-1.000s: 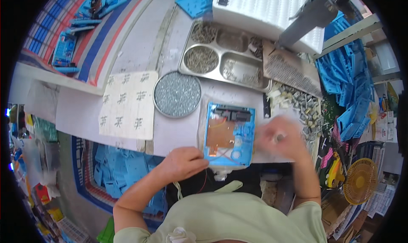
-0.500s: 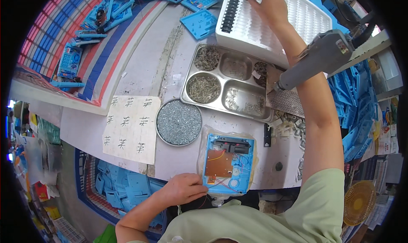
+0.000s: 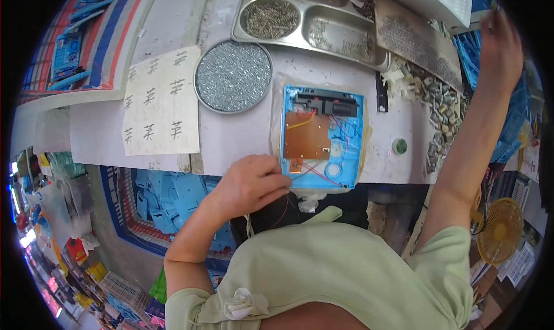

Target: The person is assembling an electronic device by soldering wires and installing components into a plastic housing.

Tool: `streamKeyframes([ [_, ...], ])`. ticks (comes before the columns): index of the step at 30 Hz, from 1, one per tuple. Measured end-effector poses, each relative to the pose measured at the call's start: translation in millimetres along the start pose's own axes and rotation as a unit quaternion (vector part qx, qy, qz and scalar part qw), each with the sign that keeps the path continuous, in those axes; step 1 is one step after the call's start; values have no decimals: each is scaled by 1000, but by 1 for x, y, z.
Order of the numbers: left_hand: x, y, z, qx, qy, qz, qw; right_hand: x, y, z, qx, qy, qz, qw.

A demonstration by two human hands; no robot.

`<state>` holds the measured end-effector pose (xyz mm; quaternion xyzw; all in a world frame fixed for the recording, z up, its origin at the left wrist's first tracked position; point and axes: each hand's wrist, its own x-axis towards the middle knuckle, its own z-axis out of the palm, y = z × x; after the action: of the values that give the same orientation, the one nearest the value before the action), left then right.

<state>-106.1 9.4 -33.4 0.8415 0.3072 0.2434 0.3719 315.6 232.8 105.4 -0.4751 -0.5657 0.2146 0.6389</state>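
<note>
A blue plastic casing (image 3: 350, 139) lies open side up at the table's front edge. Inside it are a brown circuit board (image 3: 306, 137), a black part (image 3: 329, 104) along the far wall and thin coloured wires. My left hand (image 3: 251, 183) is at the casing's near left corner, its fingers curled together against the edge; what they pinch is hidden, and a thin reddish wire hangs below them. Far to the right, my right hand (image 3: 501, 50) is stretched out above stacked blue plastic parts (image 3: 511, 131). Its fingers are small and smeared, so their hold cannot be made out.
Left of the casing stand a round dish of small metal pieces (image 3: 234, 76) and a handwritten sheet (image 3: 158, 105). Behind is a metal compartment tray (image 3: 288, 37) with small springs. Loose metal bits (image 3: 441, 116) and a green-topped cap (image 3: 399, 146) lie right. A crate of blue parts (image 3: 118, 203) stands below.
My right hand has left the white foam tray of black parts and swung right, toward the blue stacks. The view has shifted nearer the table's front. My left hand remains at the casing's corner.
</note>
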Motion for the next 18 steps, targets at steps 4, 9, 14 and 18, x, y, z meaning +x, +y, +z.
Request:
streamKeyframes([
  [4, -12, 9, -4, 10, 4, -38, 999, -190, -45, 25, -17, -454, -37, 890],
  [9, -3, 8, -2, 10, 10, -24, 1000, -261, -30, 35, -118, -482, -72, 865],
  [14, -6, 10, 1, 9, 18, -36, 999, -262, -28, 44, -145, -458, -131, 867],
  [18, -8, 11, 2, 11, 24, -40, 999, -265, -27, 43, -160, -451, -158, 864],
])
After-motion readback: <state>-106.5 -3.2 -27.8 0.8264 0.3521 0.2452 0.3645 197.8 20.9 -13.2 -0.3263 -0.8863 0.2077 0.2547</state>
